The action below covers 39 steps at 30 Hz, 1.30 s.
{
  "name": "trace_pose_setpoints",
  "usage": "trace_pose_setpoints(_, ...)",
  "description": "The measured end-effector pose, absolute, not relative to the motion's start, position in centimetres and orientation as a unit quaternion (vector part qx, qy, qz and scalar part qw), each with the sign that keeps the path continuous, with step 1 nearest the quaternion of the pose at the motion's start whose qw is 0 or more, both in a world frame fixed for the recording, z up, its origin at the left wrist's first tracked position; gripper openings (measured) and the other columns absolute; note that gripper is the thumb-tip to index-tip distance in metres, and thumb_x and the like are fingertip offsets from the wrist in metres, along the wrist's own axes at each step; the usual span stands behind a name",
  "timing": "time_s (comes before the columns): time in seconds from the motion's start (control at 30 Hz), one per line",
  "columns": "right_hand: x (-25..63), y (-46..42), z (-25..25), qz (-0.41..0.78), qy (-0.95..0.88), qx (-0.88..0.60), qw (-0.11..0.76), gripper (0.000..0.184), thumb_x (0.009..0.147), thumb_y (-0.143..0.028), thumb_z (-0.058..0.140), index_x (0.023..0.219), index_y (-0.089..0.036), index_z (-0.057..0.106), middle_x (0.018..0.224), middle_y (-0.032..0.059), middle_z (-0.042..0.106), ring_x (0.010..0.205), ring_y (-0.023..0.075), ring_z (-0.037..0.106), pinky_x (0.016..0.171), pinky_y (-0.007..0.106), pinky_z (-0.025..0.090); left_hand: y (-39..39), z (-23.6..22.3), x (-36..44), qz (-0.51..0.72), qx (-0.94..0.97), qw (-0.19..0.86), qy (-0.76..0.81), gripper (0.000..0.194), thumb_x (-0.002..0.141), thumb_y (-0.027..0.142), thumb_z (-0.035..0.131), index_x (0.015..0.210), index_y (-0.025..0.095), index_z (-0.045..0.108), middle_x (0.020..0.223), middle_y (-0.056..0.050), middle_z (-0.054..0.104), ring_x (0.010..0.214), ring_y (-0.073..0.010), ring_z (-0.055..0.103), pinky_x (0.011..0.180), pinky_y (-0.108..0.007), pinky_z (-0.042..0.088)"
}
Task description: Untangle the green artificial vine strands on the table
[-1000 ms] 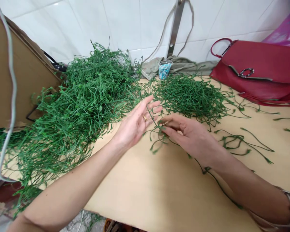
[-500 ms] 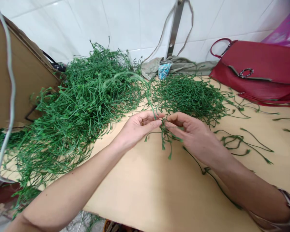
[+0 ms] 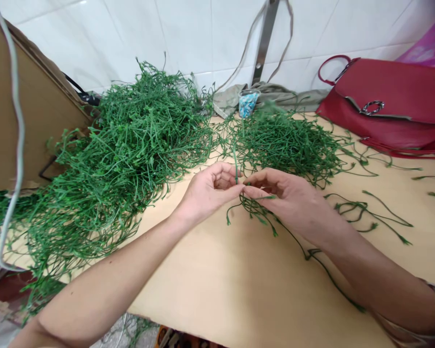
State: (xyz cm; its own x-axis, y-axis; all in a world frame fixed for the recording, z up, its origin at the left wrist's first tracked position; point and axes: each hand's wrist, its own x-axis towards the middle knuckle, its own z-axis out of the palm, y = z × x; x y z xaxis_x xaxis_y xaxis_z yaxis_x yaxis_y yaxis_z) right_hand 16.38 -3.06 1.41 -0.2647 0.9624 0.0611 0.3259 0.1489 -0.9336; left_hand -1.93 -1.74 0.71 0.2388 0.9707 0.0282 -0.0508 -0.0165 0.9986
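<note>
Big heap of thin green plastic vine stems on pale wooden worktop, then L hand w/ fingers curled, pinching a thin green vine stem upright, tips meeting those of R hand, its fingers curled on the same stem. Tangled green sprig hangs just below both hands, smaller green vine heap behind, glossy red handbag far right
</note>
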Motion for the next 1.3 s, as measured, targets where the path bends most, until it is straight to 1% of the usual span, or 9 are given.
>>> trace_pose_setpoints(0.13,16.5,-3.1,1.5,0.441,-0.657,-0.488,0.368,0.015,0.085,-0.035,0.068,0.088,-0.020,0.070,0.082,0.0032,0.076,0.074,0.0165,0.066,0.068,0.028,0.052,-1.8,0.4,-1.9,0.426,0.558,0.576,0.419,0.024,0.078,0.028,0.079,0.089,0.016,0.061,0.076,0.003,0.061,0.066,-0.0075,0.053,0.064,-0.022,0.042)
trace_pose_setpoints(0.27,16.4,-3.3,1.8,0.407,-0.669,-0.497,0.374,0.010,0.083,-0.030,0.065,0.084,-0.021,0.069,0.080,0.0024,0.076,0.073,0.0173,0.067,0.067,0.028,0.051,-1.9,0.0,-2.0,0.381,0.596,0.576,0.410,0.026,0.087,0.036,0.071,0.082,0.017,0.054,0.071,0.005,0.054,0.061,-0.0063,0.045,0.059,-0.021,0.037)
trace_pose_setpoints(0.4,16.3,-3.4,1.8,0.266,-0.734,-0.512,0.358,0.010,0.081,-0.018,0.058,0.084,-0.023,0.067,0.082,0.0017,0.075,0.072,0.0173,0.065,0.066,0.029,0.047,-1.9,-0.2,-2.1,0.364,0.602,0.577,0.415,0.024,0.089,0.036,0.067,0.085,0.018,0.052,0.068,0.006,0.049,0.058,-0.0063,0.041,0.055,-0.021,0.032)
trace_pose_setpoints(0.6,16.5,-3.7,0.5,0.062,-0.827,-0.470,0.302,0.014,0.087,-0.012,0.050,0.091,-0.020,0.062,0.081,0.0047,0.069,0.076,0.0208,0.061,0.072,0.034,0.043,-2.4,0.3,-1.5,0.340,0.578,0.621,0.406,0.018,0.091,0.031,0.063,0.089,0.018,0.051,0.077,0.003,0.052,0.067,-0.0081,0.052,0.063,-0.021,0.042)
trace_pose_setpoints(0.7,16.5,-3.8,0.1,0.037,-0.836,-0.455,0.306,0.016,0.093,-0.012,0.045,0.095,-0.019,0.060,0.087,0.0070,0.064,0.080,0.0212,0.059,0.071,0.033,0.043,-2.6,0.6,-1.3,0.307,0.580,0.625,0.423,0.020,0.096,0.036,0.058,0.090,0.018,0.055,0.071,0.005,0.047,0.057,-0.0069,0.043,0.055,-0.020,0.036)
trace_pose_setpoints(0.87,16.5,-3.7,0.0,-0.001,-0.855,-0.442,0.270,0.022,0.089,-0.008,0.041,0.074,-0.024,0.046,0.078,0.0069,0.056,0.074,0.0213,0.052,0.068,0.034,0.038,-2.7,0.7,-1.6,0.300,0.624,0.578,0.431,0.029,0.100,0.042,0.050,0.088,0.018,0.061,0.057,0.008,0.034,0.049,-0.0085,0.030,0.050,-0.023,0.025)
trace_pose_setpoints(1.0,16.3,-3.7,0.6,0.068,-0.847,-0.462,0.256,0.023,0.087,-0.013,0.041,0.069,-0.026,0.034,0.063,0.0005,0.046,0.058,0.0170,0.040,0.059,0.034,0.030,-2.6,0.7,-1.8,0.318,0.640,0.560,0.420,0.026,0.095,0.042,0.057,0.083,0.019,0.061,0.059,0.006,0.040,0.054,-0.0094,0.035,0.052,-0.023,0.028)
trace_pose_setpoints(1.17,16.5,-3.6,2.4,0.328,-0.793,-0.431,0.279,0.020,0.086,-0.017,0.036,0.069,-0.025,0.042,0.061,-0.0026,0.048,0.055,0.0137,0.045,0.055,0.030,0.034,-2.5,1.3,-1.5,0.374,0.455,0.726,0.354,0.031,0.086,0.036,0.062,0.064,0.018,0.049,0.064,0.003,0.043,0.056,-0.0091,0.039,0.053,-0.023,0.034)
trace_pose_setpoints(1.3,17.4,-3.3,3.0,0.397,-0.737,-0.435,0.331,0.021,0.083,-0.015,0.037,0.066,-0.024,0.044,0.059,-0.0027,0.044,0.055,0.0136,0.042,0.053,0.029,0.033,-2.2,1.7,-1.8,0.447,0.365,0.749,0.326,0.032,0.087,0.032,0.062,0.064,0.019,0.044,0.061,0.005,0.037,0.052,-0.0085,0.037,0.060,-0.024,0.043)
